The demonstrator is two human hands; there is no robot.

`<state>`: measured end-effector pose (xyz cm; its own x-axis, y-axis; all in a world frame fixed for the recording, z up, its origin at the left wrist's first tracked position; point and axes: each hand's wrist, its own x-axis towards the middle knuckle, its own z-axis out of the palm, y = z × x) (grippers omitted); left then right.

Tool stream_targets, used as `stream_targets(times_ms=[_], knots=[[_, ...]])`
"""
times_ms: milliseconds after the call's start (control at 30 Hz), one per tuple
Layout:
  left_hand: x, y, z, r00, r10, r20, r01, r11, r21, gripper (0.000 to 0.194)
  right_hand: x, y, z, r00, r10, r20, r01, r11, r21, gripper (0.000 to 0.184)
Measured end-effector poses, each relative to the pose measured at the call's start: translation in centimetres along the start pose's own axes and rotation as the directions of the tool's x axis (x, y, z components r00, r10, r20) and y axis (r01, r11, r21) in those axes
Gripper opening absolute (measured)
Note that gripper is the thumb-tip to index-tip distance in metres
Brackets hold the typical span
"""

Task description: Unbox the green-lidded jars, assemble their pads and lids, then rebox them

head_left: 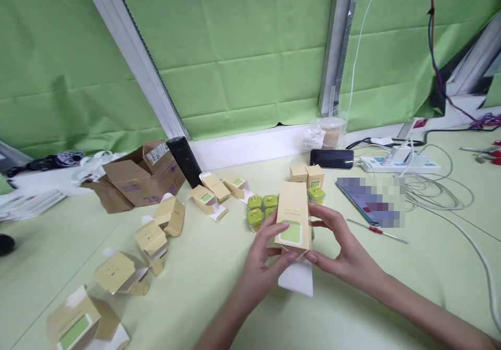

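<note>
A tan cardboard box (293, 203) with a green label sits between my two hands above the table, its near flap (296, 278) hanging open and showing white. My left hand (266, 256) grips the box's left side, a finger lying on its front face. On the right side, my right hand (338, 245) holds it with thumb low and fingers higher up. Behind the box stand several small clear containers with green lids (255, 217), partly hidden by it. One more green-lidded container (316, 194) shows to its right. The inside of the box is out of sight.
Several opened tan boxes (115, 272) lie along the left. Two upright tan boxes (299, 173) stand behind. Further back are a brown carton (136, 177), a black cylinder (183, 161) and a phone (332, 158). A screwdriver (376, 230), a power strip (399, 164) and cables lie right.
</note>
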<state>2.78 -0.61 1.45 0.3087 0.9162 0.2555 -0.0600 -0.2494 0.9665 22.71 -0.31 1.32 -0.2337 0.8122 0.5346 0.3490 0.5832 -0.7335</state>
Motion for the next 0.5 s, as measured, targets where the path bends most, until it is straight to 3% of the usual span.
stream_targets(times_ms=[100,167,267,333,400,500], knots=[[0.00,-0.09,-0.37,0.989,0.061,0.135,-0.066,0.997,0.029,0.040,-0.01,-0.01,0.05,1.000,0.016,0.013,-0.017,0.999,0.038,0.057],[0.06,-0.16,-0.29,0.987,0.069,0.147,-0.070,0.998,-0.002,0.044,0.09,-0.05,0.17,1.000,-0.014,0.011,0.013,0.997,0.072,0.050],[0.30,-0.18,0.09,0.997,0.065,0.046,-0.063,0.997,-0.038,0.033,0.23,0.09,0.26,0.987,-0.130,-0.097,0.128,0.991,-0.024,0.049],[0.50,-0.02,0.27,0.997,0.078,-0.028,-0.079,0.996,-0.041,0.024,0.20,0.35,0.13,0.945,-0.284,-0.164,0.260,0.954,-0.152,0.049],[0.64,0.28,0.32,0.993,0.093,-0.077,-0.095,0.995,-0.032,0.022,0.05,0.63,-0.14,0.898,-0.428,-0.104,0.399,0.891,-0.217,0.046],[0.68,0.76,0.27,0.988,0.080,-0.134,-0.086,0.996,-0.039,0.022,-0.29,0.87,-0.54,0.835,-0.548,0.053,0.549,0.820,-0.161,0.039]])
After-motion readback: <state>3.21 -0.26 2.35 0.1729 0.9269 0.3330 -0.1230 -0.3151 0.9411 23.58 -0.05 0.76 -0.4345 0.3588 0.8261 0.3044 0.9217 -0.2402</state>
